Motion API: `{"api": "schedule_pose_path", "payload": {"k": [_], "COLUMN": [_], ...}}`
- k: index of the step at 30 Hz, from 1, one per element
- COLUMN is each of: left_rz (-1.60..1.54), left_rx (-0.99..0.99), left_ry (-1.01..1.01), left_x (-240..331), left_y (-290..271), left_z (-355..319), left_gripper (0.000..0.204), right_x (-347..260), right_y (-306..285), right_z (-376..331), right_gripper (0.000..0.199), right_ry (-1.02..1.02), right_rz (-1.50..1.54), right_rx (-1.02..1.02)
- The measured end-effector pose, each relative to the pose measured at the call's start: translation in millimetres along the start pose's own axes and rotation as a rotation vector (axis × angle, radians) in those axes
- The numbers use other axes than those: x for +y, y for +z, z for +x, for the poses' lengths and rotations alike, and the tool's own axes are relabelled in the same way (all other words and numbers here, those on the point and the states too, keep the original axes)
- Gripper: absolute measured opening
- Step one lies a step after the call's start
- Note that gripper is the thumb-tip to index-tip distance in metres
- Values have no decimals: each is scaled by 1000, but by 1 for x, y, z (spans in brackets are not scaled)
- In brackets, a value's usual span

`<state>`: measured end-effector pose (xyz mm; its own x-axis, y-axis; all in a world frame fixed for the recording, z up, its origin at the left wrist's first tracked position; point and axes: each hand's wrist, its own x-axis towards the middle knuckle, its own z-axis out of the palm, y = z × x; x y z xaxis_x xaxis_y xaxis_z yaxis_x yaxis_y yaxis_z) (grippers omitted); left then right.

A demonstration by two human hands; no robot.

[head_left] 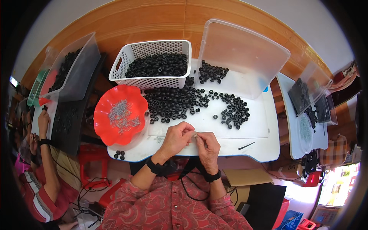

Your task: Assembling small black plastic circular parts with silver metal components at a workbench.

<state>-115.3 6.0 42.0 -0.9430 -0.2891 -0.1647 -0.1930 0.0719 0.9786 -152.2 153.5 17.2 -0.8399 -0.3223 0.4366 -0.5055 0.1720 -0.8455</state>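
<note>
**Both hands pinched on one small part at the near edge**

While your two hands meet over the near edge of the white table (245, 151), your left hand (177, 138) and right hand (207, 145) have their fingertips closed together on a small pale part (194, 135) held between them; it is too small to tell what it is. Each wrist wears a black band.

Just beyond your hands, loose black rings (180, 101) lie spread across the middle of the table, with a smaller cluster toward the right edge and another by the far side. At the far edge stands a white perforated basket (151, 82) heaped with the same rings. Beside it, a clear plastic bin (249, 57) is tipped on its side. At the left edge sits a red scalloped dish (102, 115) holding small grey metal bits. A few rings lie at the near left corner, and a thin black strip (246, 145) lies near the near right corner.

To your left, another person's hand (43, 119) rests at a neighbouring dark table. To your right, a second white table (293, 126) carries clear trays of dark parts.
</note>
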Motion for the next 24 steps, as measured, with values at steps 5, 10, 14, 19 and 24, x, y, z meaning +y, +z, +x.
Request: {"api": "schedule_pose_path", "payload": {"k": [5,10,14,19,24], "left_rz": [560,701,785,820,424], "left_rx": [214,243,202,184,86], "left_ry": [511,423,394,386,511], "left_x": [-9,11,15,8,9], "left_y": [-5,4,10,10,-4], "left_z": [38,57,69,74,62], "left_gripper": [18,18,19,20,22], "right_x": [-1,2,2,2,2], "right_y": [1,4,6,6,6], "right_z": [-1,-1,-1,-2,-3], "right_gripper": [11,12,12,11,10], "right_ry": [22,19,-2,0,14], "right_rz": [-27,-37,-51,-55,-67], "right_rx": [51,70,80,89,98]}}
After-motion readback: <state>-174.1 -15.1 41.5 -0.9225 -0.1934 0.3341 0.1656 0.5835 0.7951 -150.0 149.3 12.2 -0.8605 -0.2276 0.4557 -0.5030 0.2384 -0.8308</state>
